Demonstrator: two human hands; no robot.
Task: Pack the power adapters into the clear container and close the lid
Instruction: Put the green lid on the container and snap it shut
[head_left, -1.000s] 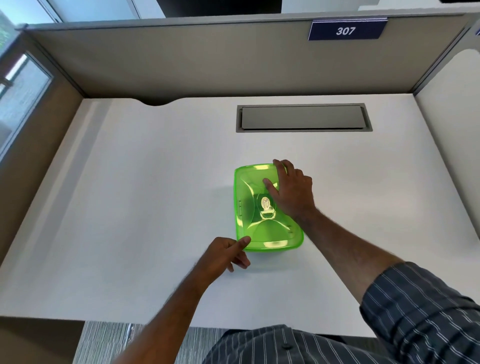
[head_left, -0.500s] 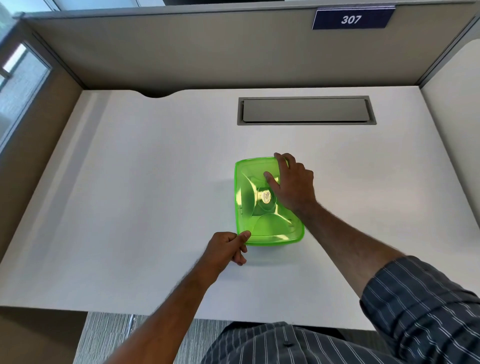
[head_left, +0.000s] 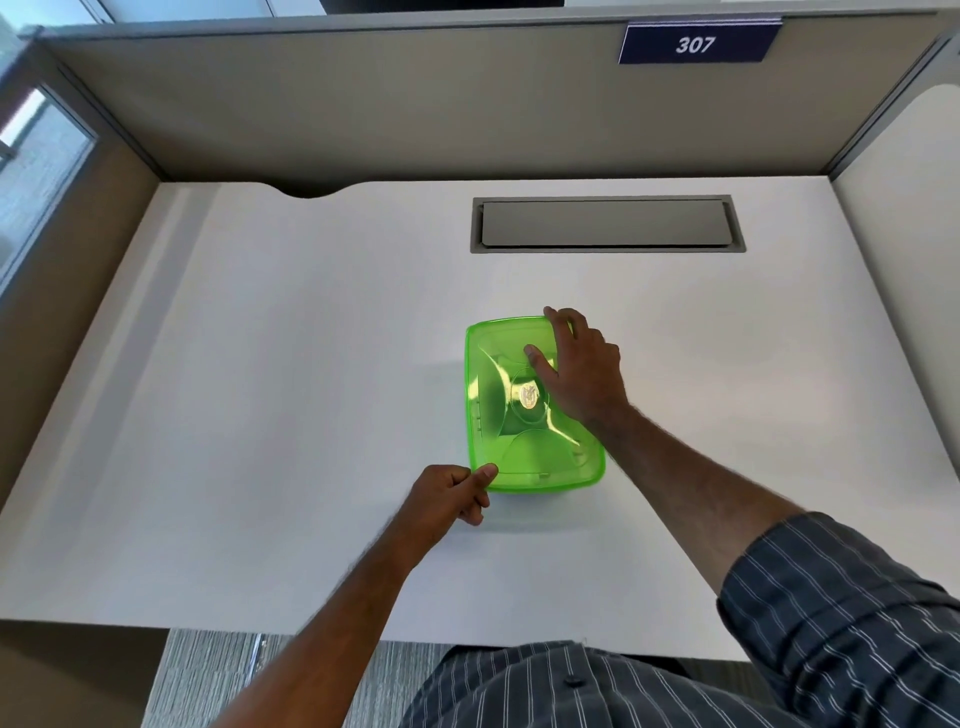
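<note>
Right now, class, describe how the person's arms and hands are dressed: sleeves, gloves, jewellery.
Both hands, the left hand and the right hand, are bare: no gloves, rings or watch show. The forearms are uncovered. The right arm's dark sleeve with thin pale stripes is pushed up; no left sleeve is in view.

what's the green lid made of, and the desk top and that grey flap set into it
The green lid looks like translucent moulded plastic with a glossy finish: light glints off its raised ribs and dark shapes show through it. The desk top seems a matte white laminate, smooth and even, though its core cannot be told. The grey flap looks like brushed metal or painted plastic; its dull, flat sheen leaves that open.
</note>
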